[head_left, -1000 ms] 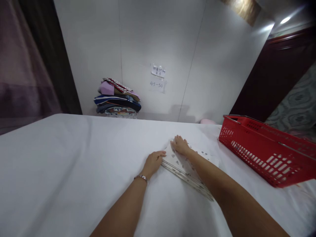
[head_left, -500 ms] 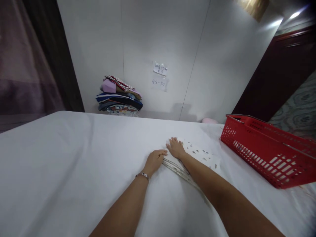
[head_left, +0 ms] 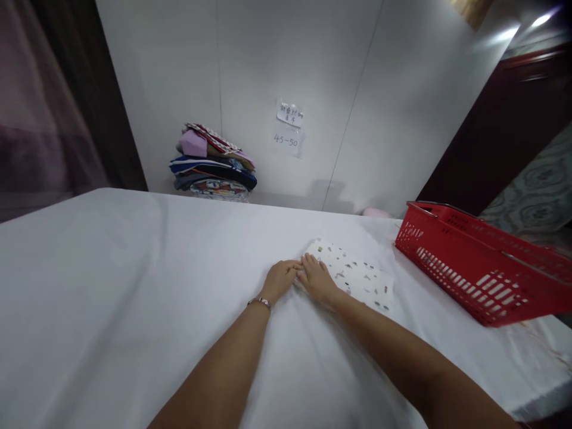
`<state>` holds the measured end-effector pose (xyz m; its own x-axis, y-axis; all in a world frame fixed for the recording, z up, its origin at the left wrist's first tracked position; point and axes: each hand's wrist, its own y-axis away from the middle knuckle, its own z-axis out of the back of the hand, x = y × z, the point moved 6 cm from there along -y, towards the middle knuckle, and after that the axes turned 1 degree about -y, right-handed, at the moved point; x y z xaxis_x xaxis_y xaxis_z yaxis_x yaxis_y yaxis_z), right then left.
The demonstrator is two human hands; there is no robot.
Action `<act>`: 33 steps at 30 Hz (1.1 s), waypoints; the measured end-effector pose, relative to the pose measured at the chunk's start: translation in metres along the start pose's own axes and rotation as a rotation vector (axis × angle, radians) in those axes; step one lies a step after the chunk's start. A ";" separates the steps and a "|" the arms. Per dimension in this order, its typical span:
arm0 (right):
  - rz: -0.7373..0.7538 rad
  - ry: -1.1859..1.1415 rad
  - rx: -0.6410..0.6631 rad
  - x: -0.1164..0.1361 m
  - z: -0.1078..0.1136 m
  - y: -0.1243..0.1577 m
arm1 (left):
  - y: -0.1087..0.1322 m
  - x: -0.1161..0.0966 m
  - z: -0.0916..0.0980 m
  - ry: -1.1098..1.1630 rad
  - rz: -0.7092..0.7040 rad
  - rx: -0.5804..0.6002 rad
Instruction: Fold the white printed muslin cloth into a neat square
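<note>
A folded white cloth (head_left: pixel 355 271) with small printed motifs lies on the white-covered table (head_left: pixel 214 256), right of centre. My left hand (head_left: pixel 279 279) is closed at the cloth's left corner, its thumb and fingers around the edge. A metal bracelet (head_left: pixel 260 302) circles that wrist. Resting on the cloth's near left edge, my right hand (head_left: pixel 318 281) has its fingers stretched out over the fabric. The fingertips of both hands meet or nearly meet. My right hand and forearm hide the cloth's near edge.
To the right stands a red plastic basket (head_left: pixel 473 268) with slotted sides. A pile of folded clothes (head_left: pixel 214 164) sits at the back, against a white wall with paper signs (head_left: pixel 289 128). A pink object (head_left: pixel 376 213) shows at the far edge.
My right hand has drawn back to the near edge, beside my left hand, uncovering more of the printed top. The layered near edge is now hidden. The view has shifted slightly.
</note>
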<state>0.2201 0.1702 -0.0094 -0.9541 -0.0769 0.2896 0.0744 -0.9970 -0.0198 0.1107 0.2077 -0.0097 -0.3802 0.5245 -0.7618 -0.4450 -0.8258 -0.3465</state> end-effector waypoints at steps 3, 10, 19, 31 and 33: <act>-0.014 -0.077 0.031 0.000 0.007 0.001 | 0.001 -0.002 0.000 0.011 0.004 0.002; 0.021 -0.191 -0.042 -0.029 0.041 0.061 | 0.005 -0.004 0.001 0.034 0.051 0.010; 0.122 0.203 -0.389 -0.068 0.041 0.179 | 0.005 -0.007 0.001 -0.016 -0.012 -0.022; 0.127 0.251 -0.478 -0.072 0.025 0.189 | 0.025 -0.055 -0.015 -0.416 -0.348 0.182; 0.107 0.267 -0.475 -0.070 0.027 0.191 | 0.030 -0.057 -0.022 -0.493 -0.388 0.274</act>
<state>0.3092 -0.0148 -0.0075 -0.9934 -0.1142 0.0113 0.0946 -0.8703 -0.4834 0.1369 0.1479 0.0113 -0.4474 0.8588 -0.2496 -0.7882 -0.5105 -0.3436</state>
